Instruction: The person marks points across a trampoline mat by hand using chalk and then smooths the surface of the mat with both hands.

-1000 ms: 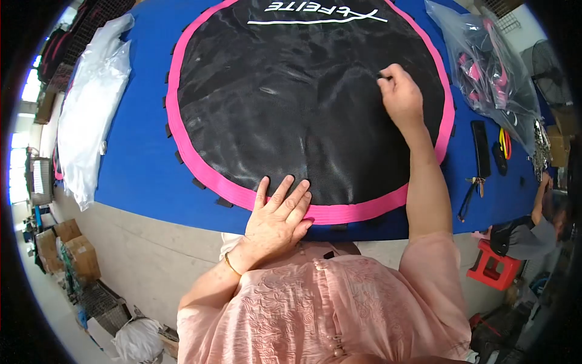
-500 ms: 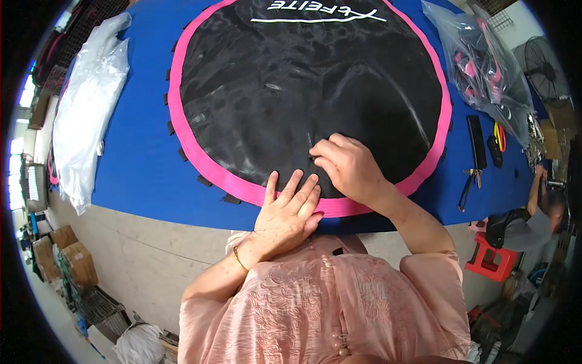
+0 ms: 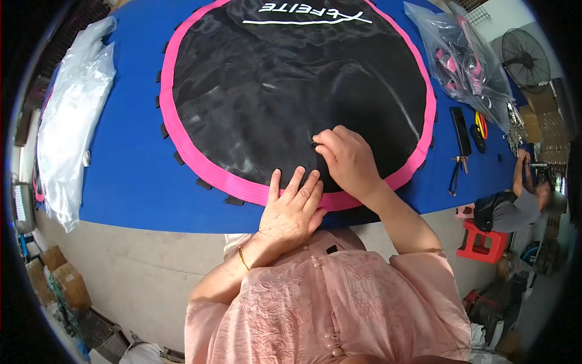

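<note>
A round black mat (image 3: pixel 260 109) with a pink border and white lettering at its far side lies on the blue table. Small black tabs stick out around its rim. My left hand (image 3: pixel 292 203) rests flat on the mat's near edge, fingers spread over the pink border. Just right of it and farther in, my right hand (image 3: pixel 345 159) is closed in a pinch above the black surface. Something small and dark shows at its fingertips, too small to name.
Clear plastic bags (image 3: pixel 79 115) lie at the left of the blue table (image 3: pixel 133 182). At the right are a bag with pink and black parts (image 3: pixel 467 64), a black strip (image 3: pixel 461 130) and cutters (image 3: pixel 479 136). Beyond are a red stool (image 3: pixel 483 242), a fan (image 3: pixel 525 59) and another person (image 3: pixel 518 212).
My right hand has come from the mat's right part to near my left hand, staying closed. My left hand stays on the border. The whole view has shifted slightly.
</note>
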`<state>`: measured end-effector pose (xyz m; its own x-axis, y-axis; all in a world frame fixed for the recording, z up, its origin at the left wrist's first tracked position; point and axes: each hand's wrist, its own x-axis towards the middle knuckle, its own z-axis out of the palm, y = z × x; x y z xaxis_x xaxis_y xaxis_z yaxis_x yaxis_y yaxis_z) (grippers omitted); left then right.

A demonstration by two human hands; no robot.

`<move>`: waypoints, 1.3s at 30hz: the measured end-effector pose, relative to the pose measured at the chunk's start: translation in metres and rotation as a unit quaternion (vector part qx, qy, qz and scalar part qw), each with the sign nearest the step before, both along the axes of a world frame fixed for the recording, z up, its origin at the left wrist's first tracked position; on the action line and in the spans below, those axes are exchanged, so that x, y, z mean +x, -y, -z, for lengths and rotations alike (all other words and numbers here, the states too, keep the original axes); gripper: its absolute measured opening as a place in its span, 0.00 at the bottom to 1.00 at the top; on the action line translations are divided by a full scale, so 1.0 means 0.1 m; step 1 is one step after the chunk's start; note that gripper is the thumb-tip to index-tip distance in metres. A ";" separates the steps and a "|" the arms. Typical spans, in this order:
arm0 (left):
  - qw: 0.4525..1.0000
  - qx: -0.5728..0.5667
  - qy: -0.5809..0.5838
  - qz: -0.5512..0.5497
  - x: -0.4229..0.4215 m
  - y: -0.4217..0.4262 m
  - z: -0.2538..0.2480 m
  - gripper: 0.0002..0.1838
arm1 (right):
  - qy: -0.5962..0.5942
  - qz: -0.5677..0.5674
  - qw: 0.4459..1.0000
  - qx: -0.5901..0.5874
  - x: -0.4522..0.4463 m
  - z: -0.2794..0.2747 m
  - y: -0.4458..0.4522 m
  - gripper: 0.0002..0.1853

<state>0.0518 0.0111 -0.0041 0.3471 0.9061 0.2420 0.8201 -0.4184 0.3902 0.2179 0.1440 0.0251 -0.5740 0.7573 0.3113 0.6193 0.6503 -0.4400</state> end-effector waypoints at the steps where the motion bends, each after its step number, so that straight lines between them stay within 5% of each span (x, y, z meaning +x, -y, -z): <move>1: 1.000 -0.004 0.003 -0.002 0.01 0.00 0.00 0.30 | -0.010 0.008 1.000 0.000 0.00 0.03 -0.03 0.05; 10: 1.000 -0.019 -0.010 -0.004 0.01 -0.01 0.01 0.31 | 0.009 0.017 1.000 -0.014 0.17 -0.08 0.32 0.07; 16: 1.000 -0.004 -0.012 0.003 0.00 0.00 0.00 0.32 | 0.016 0.155 0.988 0.018 0.58 -0.02 0.23 0.07; 39: 0.999 0.003 -0.030 -0.019 0.04 0.00 0.01 0.30 | -0.046 0.147 0.988 -0.006 0.54 0.03 0.29 0.09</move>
